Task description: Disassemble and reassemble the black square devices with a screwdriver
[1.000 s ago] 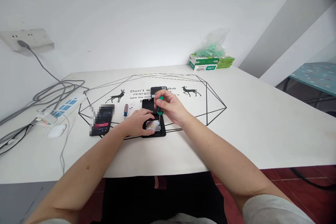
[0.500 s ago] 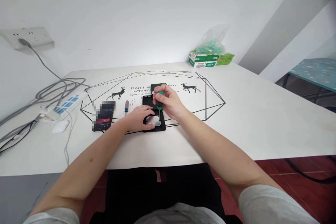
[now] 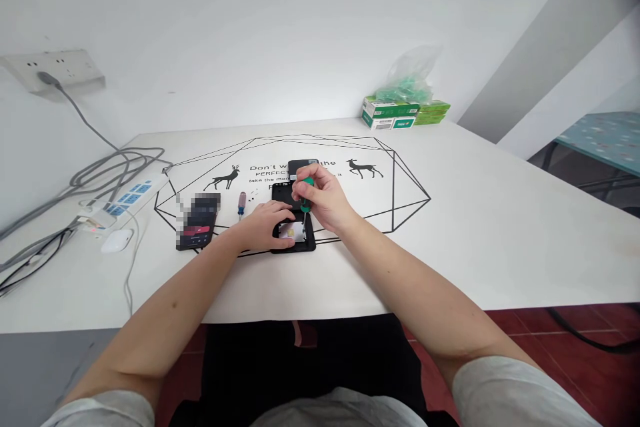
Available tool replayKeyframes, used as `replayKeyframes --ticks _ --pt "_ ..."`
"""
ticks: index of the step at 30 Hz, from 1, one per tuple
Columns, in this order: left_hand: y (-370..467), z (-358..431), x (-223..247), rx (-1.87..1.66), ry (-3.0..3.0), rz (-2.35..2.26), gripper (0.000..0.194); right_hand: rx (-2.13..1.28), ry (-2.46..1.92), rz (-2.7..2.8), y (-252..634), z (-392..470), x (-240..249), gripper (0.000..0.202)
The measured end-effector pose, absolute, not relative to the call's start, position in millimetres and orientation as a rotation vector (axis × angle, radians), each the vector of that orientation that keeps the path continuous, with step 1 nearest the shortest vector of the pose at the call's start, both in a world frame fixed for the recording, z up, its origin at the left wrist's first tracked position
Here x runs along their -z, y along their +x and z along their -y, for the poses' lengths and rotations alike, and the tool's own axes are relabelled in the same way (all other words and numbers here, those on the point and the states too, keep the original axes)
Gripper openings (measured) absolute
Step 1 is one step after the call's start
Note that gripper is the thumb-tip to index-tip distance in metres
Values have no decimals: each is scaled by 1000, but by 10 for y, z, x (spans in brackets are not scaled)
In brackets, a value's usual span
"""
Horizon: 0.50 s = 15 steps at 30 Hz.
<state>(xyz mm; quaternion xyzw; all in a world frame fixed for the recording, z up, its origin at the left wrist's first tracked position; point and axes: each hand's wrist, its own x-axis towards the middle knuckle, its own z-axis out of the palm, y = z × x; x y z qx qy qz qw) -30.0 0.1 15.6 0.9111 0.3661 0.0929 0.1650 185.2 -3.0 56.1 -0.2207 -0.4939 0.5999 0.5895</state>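
A small black electronic device lies opened on the table, a pale plate with a yellowish square inside it. My left hand grips its left side, thumb on the near part and fingers on the far part. In my right hand is a green-handled screwdriver, held nearly upright with fingers closed round the handle. Its shaft points down at the right side of the device's inside; whether the tip sits in a screw I cannot tell. Just behind lies a black cover, partly hidden by my hands.
Left of my hands lie a second screwdriver, tiny dark parts and a phone. Further left are a power strip, cables and a white earphone case. Green boxes stand at the back. Another black piece lies behind the cover.
My right hand has turned slightly on the screwdriver handle, its fingers shifted a little. My left hand stays on the device. The whole view has moved very slightly.
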Motion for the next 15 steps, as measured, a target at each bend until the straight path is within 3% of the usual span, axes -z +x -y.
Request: replayKeyframes --ticks 4,11,15 --pt "-299 9 -162 -258 2597 -1050 52 -1385 -517 1180 1870 52 -585 46" --pt "-291 25 -179 -261 2601 -1062 52 -1406 -528 1117 1852 39 -566 54" --pt "-295 40 -215 -253 2595 -1059 52 -1263 -566 1188 1855 10 -550 47"
